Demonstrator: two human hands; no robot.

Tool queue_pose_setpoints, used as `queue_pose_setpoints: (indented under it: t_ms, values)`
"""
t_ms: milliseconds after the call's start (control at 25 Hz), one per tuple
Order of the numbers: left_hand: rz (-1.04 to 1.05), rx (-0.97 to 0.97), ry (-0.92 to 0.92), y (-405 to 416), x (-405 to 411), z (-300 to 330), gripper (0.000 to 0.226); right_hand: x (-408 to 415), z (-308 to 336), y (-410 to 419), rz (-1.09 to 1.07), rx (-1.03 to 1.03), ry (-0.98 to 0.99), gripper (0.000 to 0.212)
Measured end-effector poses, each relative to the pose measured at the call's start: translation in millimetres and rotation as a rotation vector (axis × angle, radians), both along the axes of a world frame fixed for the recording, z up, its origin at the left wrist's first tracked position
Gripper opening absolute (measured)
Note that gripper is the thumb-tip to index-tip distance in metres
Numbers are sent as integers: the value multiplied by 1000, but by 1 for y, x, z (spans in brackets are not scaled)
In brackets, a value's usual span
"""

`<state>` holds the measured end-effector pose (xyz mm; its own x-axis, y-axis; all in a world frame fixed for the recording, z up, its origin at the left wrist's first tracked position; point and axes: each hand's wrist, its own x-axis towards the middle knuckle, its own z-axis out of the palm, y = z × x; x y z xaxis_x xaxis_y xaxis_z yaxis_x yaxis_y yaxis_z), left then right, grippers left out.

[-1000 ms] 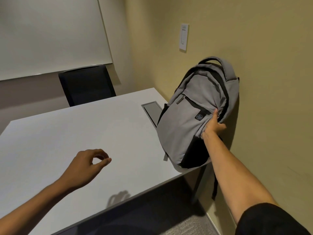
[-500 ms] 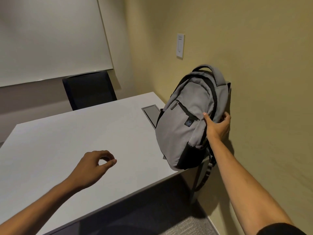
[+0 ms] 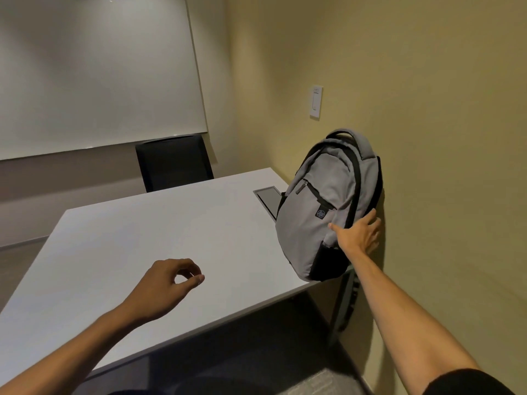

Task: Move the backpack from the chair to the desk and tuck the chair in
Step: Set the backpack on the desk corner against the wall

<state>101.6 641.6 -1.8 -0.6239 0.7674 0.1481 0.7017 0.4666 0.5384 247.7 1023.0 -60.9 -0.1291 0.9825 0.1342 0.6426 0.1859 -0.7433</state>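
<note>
A grey backpack [image 3: 313, 223] with black trim stands upright on the right end of the white desk [image 3: 142, 252], leaning back against the yellow wall. Its base slightly overhangs the desk's near right corner. My right hand [image 3: 358, 236] is wrapped on the backpack's lower right side, thumb on the front panel and fingers reaching behind toward the wall. My left hand [image 3: 168, 286] hovers over the desk's near part, loosely curled, thumb meeting forefinger, holding nothing. A black chair [image 3: 174, 163] shows its back beyond the desk's far edge.
A grey cable hatch [image 3: 268, 199] is set into the desk just left of the backpack. A whiteboard [image 3: 94, 72] hangs on the far wall, a switch plate [image 3: 316, 101] on the right wall. A desk leg [image 3: 342, 306] runs down below the backpack.
The backpack has settled further onto the desk against the wall. My right hand slid from its front pocket area round to its lower right side. My left hand stayed curled.
</note>
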Motion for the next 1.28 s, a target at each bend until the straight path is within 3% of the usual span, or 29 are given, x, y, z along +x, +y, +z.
queue_pose_setpoints:
  t_ms: [120, 200, 240, 480, 680, 1000, 1280]
  values:
    - [18, -6, 5, -10, -3, 2, 8, -2, -7, -5, -6, 161, 106, 62]
    - [26, 8, 15, -11, -7, 8, 8, -4, -4, -8, 22, 175, 160, 19]
    - [26, 19, 17, -11, -7, 11, 8, -4, -1, -8, 60, 162, 175, 8]
    - [-7, 51, 43, -23, 1, 35, 8, 2, 22, -45, 404, 101, 235, 10]
    - [-29, 54, 98, -85, 8, 55, 13, 24, 47, -137, 583, 129, 338, 9]
    - [-209, -203, 154, -248, 43, 46, 26, 90, 47, -364, 679, 38, 328, 9]
    - [-192, -152, 77, -351, 70, 41, 19, 112, 22, -476, 744, -98, 248, 18]
